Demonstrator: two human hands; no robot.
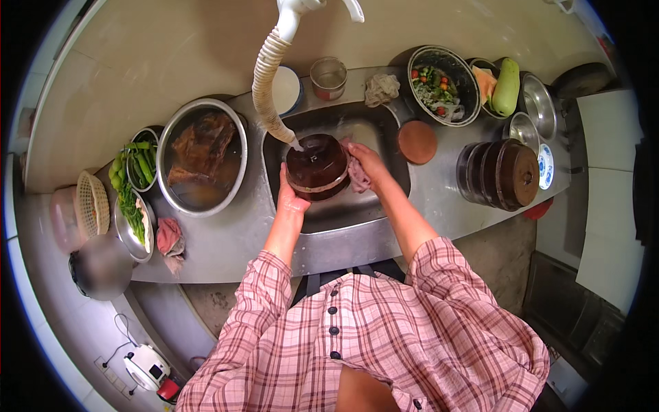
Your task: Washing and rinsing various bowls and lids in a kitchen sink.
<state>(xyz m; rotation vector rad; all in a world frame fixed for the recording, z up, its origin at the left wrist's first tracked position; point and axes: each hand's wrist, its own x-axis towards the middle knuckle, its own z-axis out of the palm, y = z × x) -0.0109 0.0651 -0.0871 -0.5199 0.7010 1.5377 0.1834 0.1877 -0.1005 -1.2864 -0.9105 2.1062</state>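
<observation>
Over the stainless-steel sink (355, 213), a dark brown glazed ceramic bowl or pot (319, 159) with a paler band around its side is held up. My left hand (289, 193) supports its lower left side. At its right side, my right hand (366, 164) grips a wet pink cloth (359, 176) that lies against the pot. A ribbed white faucet hose (269, 87) hangs from above with its end over the pot, where water appears to run onto the glossy surface. The fingers beneath the pot are hidden.
Left on the counter stand a large metal basin (239, 175) of brown meat in liquid and green vegetables (131, 198). A red cloth (171, 242) lies nearby. Rightward are a scrap bucket (476, 98), a brown disc (417, 142), stacked brown pots (497, 175) and a pale green gourd (506, 87).
</observation>
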